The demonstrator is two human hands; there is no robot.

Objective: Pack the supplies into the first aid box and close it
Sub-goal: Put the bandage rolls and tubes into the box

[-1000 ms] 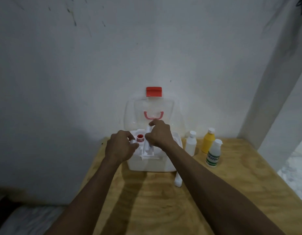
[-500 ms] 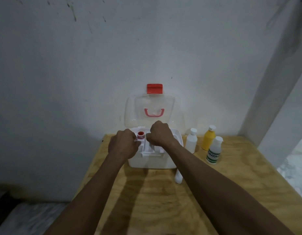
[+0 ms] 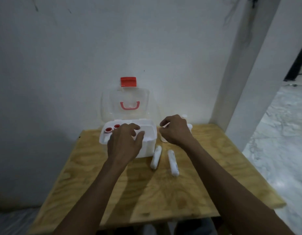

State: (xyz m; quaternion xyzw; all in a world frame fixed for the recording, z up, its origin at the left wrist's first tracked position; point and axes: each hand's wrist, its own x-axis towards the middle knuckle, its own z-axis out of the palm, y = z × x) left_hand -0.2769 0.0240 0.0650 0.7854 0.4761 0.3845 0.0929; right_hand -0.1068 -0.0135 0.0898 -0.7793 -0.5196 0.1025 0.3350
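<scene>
1. The white first aid box (image 3: 147, 150) sits open on the wooden table (image 3: 206, 175), two red-capped bottles (image 3: 108, 130) at its left end.
2. The left hand (image 3: 125, 143) hovers over it, fingers spread, released.
3. Two white tubes (image 3: 156, 156) lie just right of the box.
4. The right hand (image 3: 175, 130) curls at a white bottle (image 3: 163, 138); whether it grips, I cannot tell.

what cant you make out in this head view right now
- Bottles behind the right hand: mostly covered by it; only a white cap and edges show, so their number and colours are unclear.
- Inside of the first aid box: the left hand covers the middle; only two red-capped items show.
- Print on the two white tubes: too small and blurred.
</scene>
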